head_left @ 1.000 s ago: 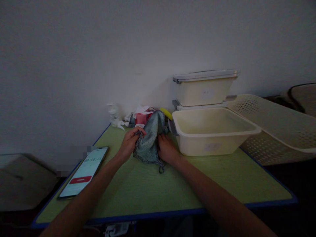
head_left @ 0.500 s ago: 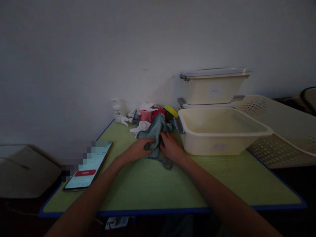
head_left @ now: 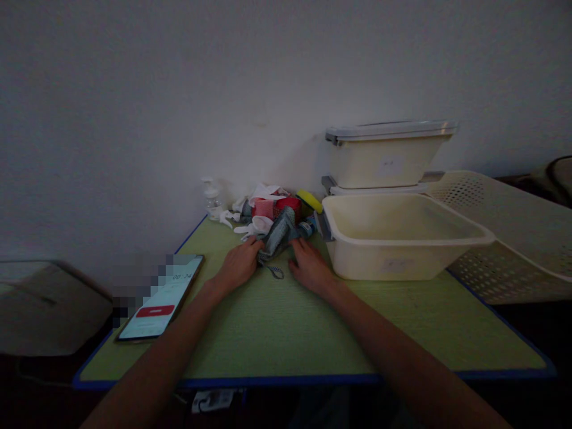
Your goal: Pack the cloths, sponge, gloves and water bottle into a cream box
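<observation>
A grey-blue cleaning cloth [head_left: 277,237] with a checked edging and a hanging loop is bunched up in the middle of the table, in front of a pile. My left hand [head_left: 240,261] is closed on its left edge. On the other side, the fingers of my right hand [head_left: 310,267] grip the cloth's right edge, with the thumb showing lower down. Behind the cloth lie a white glove or cloth piece [head_left: 259,225], a red mesh item [head_left: 288,205] and a yellow sponge-like item [head_left: 309,201]. A blue-labelled item [head_left: 307,226] is partly hidden beside it.
A cream bin [head_left: 402,262] stands right of my hands, with a lidded bin [head_left: 388,164] stacked behind it. A perforated basket [head_left: 513,226] is beyond. A clear pump bottle [head_left: 213,201] stands at back left, a phone [head_left: 161,301] on the table's left side.
My left hand has moved left and slightly up, carrying the cloth's edge. The cloth is more gathered and its loop has shifted left. My right hand stays nearly in place.
</observation>
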`<state>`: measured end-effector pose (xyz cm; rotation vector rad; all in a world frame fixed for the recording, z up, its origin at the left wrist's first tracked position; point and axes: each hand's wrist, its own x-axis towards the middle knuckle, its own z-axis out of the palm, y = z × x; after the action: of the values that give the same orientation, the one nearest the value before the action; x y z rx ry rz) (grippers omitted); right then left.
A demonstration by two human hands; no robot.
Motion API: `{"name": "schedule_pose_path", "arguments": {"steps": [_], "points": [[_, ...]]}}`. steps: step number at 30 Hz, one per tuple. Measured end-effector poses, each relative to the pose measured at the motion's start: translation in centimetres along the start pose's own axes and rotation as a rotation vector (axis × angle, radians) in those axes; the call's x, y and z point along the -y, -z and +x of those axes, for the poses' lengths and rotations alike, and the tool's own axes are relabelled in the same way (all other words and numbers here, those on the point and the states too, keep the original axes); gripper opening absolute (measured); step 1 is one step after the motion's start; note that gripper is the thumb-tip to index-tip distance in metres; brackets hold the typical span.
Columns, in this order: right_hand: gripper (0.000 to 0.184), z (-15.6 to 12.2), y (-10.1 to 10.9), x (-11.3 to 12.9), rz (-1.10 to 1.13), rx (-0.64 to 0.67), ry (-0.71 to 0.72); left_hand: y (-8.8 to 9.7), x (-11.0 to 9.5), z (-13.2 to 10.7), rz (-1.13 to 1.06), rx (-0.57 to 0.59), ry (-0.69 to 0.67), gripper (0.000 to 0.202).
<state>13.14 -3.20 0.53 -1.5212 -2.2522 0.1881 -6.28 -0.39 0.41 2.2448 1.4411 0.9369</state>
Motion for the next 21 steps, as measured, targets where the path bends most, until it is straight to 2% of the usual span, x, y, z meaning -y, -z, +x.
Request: {"name": "schedule_pose_path", "arguments": {"steps": [3,6,11,14,18,21], "points": [[0.035,0.0,0.0,-0.1,0.026,-0.01,0.006,0.4,0.0,0.5,-0.181,-0.159,0.046,0.017],[0.036,0.0,0.0,-0.2,0.051,-0.024,0.004,0.8,-0.4,0.9,-0.395,-0.245,0.085,0.006],[0.036,0.1,-0.1,-0.3,0.075,-0.04,-0.004,0.8,-1.0,1.0,-0.616,-0.357,0.087,0.017],[0.035,0.1,-0.1,-0.3,0.083,-0.048,-0.002,0.8,-0.6,1.0,-0.636,-0.473,0.086,0.016],[0.034,0.1,-0.1,-0.4,0.091,-0.068,0.003,1.0,0.7,1.1,-0.551,-0.642,0.122,0.012],[0.033,0.1,-0.1,-0.4,0.096,-0.082,0.01,1.2,1.5,1.2,-0.441,-0.697,0.168,0.021]]}}
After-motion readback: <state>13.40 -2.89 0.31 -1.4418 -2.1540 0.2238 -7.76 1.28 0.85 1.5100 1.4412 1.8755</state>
